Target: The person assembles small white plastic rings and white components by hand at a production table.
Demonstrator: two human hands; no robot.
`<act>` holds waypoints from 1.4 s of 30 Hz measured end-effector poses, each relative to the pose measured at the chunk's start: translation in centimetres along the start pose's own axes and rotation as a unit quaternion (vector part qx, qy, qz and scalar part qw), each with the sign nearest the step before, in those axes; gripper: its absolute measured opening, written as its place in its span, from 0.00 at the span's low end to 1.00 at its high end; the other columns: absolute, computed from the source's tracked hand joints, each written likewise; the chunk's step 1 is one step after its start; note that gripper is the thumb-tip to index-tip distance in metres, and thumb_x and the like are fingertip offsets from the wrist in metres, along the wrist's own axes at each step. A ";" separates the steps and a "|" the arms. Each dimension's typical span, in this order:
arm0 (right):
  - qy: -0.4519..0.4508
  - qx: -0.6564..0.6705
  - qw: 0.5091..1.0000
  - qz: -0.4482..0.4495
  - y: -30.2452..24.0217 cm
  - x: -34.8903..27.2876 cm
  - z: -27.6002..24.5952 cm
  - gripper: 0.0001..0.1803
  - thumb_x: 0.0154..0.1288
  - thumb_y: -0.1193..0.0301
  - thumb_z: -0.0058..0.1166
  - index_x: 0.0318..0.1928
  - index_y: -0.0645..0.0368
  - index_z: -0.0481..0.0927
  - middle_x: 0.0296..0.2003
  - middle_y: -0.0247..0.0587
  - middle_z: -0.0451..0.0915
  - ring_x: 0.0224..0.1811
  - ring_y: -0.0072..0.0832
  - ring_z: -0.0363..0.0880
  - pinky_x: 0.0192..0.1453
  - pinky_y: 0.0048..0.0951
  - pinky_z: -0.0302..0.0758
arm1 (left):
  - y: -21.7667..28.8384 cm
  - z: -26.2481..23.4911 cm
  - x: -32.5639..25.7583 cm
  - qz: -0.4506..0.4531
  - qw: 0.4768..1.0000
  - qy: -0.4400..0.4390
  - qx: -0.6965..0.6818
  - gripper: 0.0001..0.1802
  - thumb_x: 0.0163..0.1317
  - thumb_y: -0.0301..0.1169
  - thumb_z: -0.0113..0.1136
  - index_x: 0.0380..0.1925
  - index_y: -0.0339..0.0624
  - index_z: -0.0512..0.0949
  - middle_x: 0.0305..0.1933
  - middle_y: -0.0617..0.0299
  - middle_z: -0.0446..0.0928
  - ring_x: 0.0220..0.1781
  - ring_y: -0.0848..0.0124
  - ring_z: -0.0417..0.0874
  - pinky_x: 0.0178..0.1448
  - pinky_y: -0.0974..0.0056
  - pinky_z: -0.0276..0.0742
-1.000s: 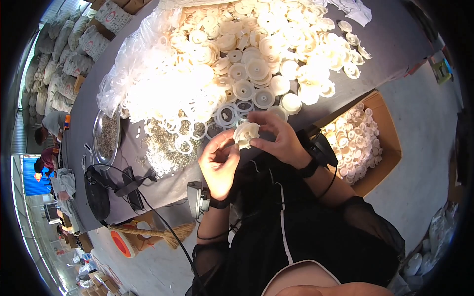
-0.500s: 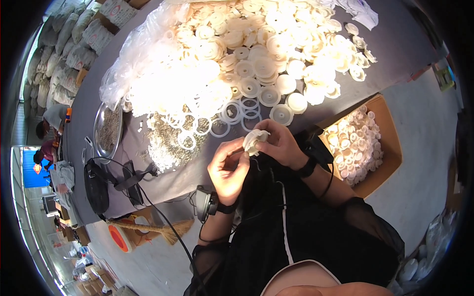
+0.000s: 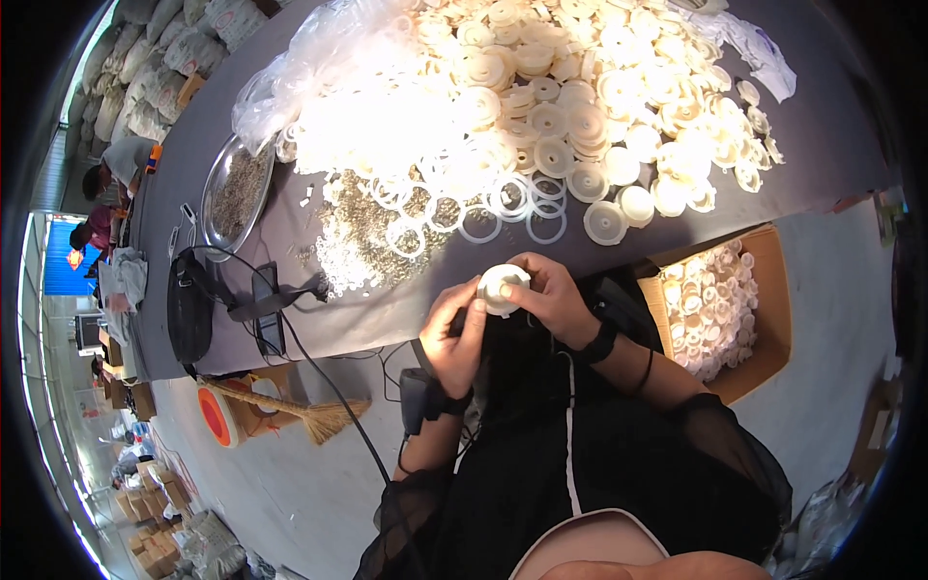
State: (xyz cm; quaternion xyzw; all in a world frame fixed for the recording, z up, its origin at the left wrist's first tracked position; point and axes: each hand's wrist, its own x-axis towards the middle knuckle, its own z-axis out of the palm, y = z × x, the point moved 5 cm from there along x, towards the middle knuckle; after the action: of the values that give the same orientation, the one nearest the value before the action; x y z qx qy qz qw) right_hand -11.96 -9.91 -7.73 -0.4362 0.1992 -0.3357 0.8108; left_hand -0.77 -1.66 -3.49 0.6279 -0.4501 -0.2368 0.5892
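A round, cream-white plastic disc-shaped part (image 3: pixel 502 288) is held between both hands in front of my body, just off the table's near edge. My left hand (image 3: pixel 452 336) pinches its left side with thumb and fingertips. From the other side my right hand (image 3: pixel 556 302) grips it, the thumb lying across its face. Beyond the hands, translucent white rings (image 3: pixel 480 224) lie overlapping on the table. A large heap of similar cream-white round parts (image 3: pixel 580 121) covers the table behind them, washed out by bright light in places.
Small metal pieces (image 3: pixel 362 237) are spread left of the rings. A metal tray (image 3: pixel 238 198), a black pouch (image 3: pixel 190 314) and cables lie further left. On the right stands a cardboard box (image 3: pixel 768 319) full of white parts. A straw broom (image 3: pixel 329 418) is below the table's edge.
The disc has turned so its round face shows more fully, with both hands still on it. The view has shifted, so the table's contents sit further right and higher.
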 end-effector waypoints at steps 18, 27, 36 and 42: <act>0.039 0.085 0.995 0.023 -0.2 -0.1 -1.7 0.15 0.60 0.72 0.53 0.45 0.64 0.70 0.39 0.37 0.76 0.41 0.21 0.76 0.47 0.23 0.72 | -3.6 -2.2 5.2 0.073 0.918 0.048 0.386 0.05 0.49 0.29 0.60 0.24 0.42 0.74 0.28 0.58 0.75 0.33 0.59 0.75 0.42 0.60 0.70; 0.013 0.082 0.997 0.006 -0.1 -0.3 -1.4 0.14 0.60 0.72 0.54 0.45 0.63 0.71 0.39 0.36 0.77 0.41 0.20 0.75 0.48 0.23 0.72 | -6.9 -13.7 3.1 -0.031 0.888 0.213 0.407 0.05 0.52 0.26 0.57 0.30 0.38 0.77 0.30 0.58 0.73 0.28 0.66 0.76 0.35 0.65 0.72; -0.025 0.052 0.998 0.014 -0.4 -0.3 -0.1 0.12 0.60 0.75 0.51 0.45 0.64 0.69 0.38 0.34 0.74 0.41 0.19 0.74 0.47 0.23 0.72 | -7.6 -14.5 3.8 -0.047 0.874 0.183 0.448 0.05 0.51 0.27 0.58 0.27 0.37 0.78 0.30 0.58 0.75 0.28 0.65 0.78 0.36 0.65 0.74; -0.054 -0.263 0.951 -0.153 -3.7 -0.3 0.7 0.10 0.52 0.78 0.56 0.37 0.61 0.73 0.34 0.38 0.76 0.38 0.27 0.75 0.42 0.27 0.72 | -5.2 -11.6 3.2 -0.052 0.978 0.167 0.118 0.02 0.50 0.21 0.61 0.24 0.38 0.77 0.28 0.64 0.76 0.25 0.79 0.73 0.32 0.73 0.69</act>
State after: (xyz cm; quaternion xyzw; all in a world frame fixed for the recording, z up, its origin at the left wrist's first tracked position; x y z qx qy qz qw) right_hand -13.07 -10.72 -4.26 -0.6766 0.1673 -0.3676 0.6157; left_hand 11.83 1.24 -5.44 0.7459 -0.3372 -0.1045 0.5649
